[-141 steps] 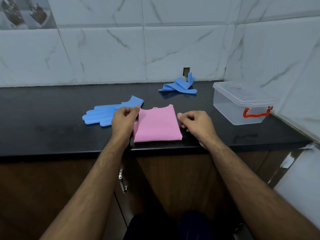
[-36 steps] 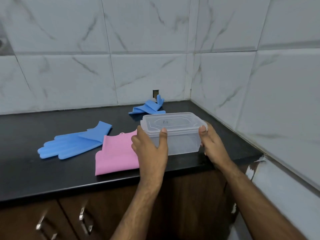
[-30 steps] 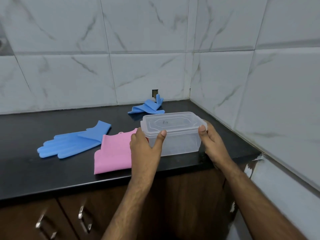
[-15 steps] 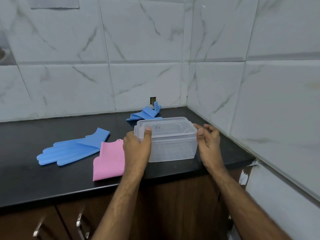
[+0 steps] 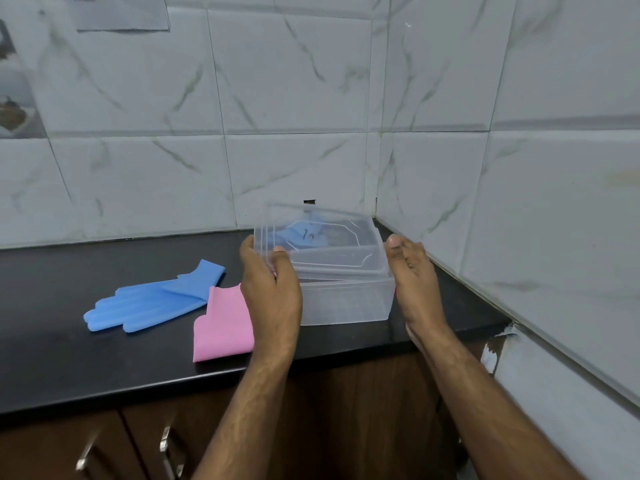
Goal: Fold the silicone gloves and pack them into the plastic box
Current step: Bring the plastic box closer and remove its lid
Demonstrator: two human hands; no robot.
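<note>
The clear plastic box (image 5: 346, 303) stands near the front edge of the black counter (image 5: 69, 358). Its clear lid (image 5: 322, 233) is raised off the box and tilted, far side up. My left hand (image 5: 270, 292) grips the lid's left end. My right hand (image 5: 412, 275) rests on the right end of lid and box. A folded pink glove (image 5: 223, 323) lies just left of the box, partly behind my left hand. A flat blue glove (image 5: 152, 299) lies further left. Another blue glove (image 5: 301, 233) shows through the lid at the back wall.
Tiled walls close off the back and the right side, meeting in a corner behind the box. Brown cabinet doors with metal handles (image 5: 168, 445) hang under the counter. The counter's front right corner ends at about (image 5: 498, 327).
Earlier the pink glove was being folded and the box stood at the far right. The box now sits by the pink glove, and in the last half second its lid has lifted and tilted.
</note>
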